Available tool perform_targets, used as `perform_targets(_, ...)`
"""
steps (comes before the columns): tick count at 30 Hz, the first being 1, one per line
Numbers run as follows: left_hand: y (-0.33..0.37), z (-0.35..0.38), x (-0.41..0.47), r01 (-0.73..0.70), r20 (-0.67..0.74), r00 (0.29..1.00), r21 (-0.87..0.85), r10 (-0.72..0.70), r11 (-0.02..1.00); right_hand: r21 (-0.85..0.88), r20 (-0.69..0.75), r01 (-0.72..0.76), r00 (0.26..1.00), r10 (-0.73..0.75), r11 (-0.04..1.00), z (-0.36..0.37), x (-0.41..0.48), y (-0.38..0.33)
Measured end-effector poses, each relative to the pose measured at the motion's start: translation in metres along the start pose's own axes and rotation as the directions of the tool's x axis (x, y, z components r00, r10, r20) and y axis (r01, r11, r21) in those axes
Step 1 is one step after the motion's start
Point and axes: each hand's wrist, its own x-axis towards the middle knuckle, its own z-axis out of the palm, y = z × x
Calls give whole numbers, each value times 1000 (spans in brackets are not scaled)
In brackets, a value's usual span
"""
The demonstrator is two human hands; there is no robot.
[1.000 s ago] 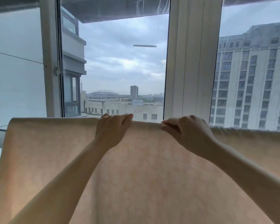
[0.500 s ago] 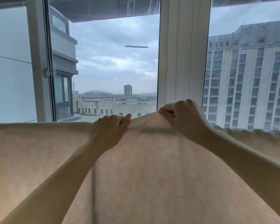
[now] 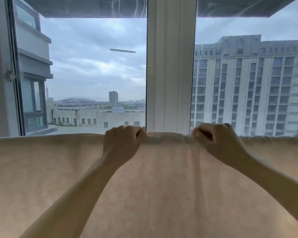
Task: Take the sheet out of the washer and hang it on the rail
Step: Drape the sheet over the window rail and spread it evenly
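A pale beige patterned sheet point(image 3: 41, 169) hangs spread across the lower half of the view, its top fold running level from left to right. The rail under that fold is hidden by the cloth. My left hand point(image 3: 121, 143) grips the top fold left of the middle, fingers curled over it. My right hand point(image 3: 217, 140) pinches the top fold right of the middle, where the cloth bunches and creases run down. A short stretch of fold lies between the hands. The washer is out of view.
Right behind the sheet stands a large window with a white frame post point(image 3: 170, 74) in the middle. An opened window sash point(image 3: 9, 74) is at the left. Buildings and cloudy sky show outside.
My right hand had lifted the fold into a peak half a second ago; it has come down, so the top edge is level again. Both hands sit a little further apart.
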Motion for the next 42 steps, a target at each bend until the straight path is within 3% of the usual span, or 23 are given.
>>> perform_targets(3,0,-1,-4,-16,-37,999,54,18,998,-45,-36,3,999,-5,999,-8,-16,5)
perform_targets(13,-18,-5,-12,-13,-142,989,84,25,996,48,-123,-38,991,43,998,1,-16,-14)
perform_targets(24,-8,-12,-15,14,-48,999,21,-13,1000,-189,-87,-40,996,24,981,-17,13,8)
perform_targets(27,7,-9,-17,6,-35,999,1,-6,1000,-176,-67,-43,997,31,983,-27,23,17)
perform_targets(32,30,-6,-15,52,-70,996,-165,-64,985,-156,0,93,996,-94,983,-33,33,32)
perform_targets(35,53,1,2,97,11,995,-252,-97,963,-193,35,195,981,-192,962,-35,39,40)
perform_targets(42,83,13,25,259,109,965,-226,-240,939,-185,130,244,966,-222,952,-40,39,77)
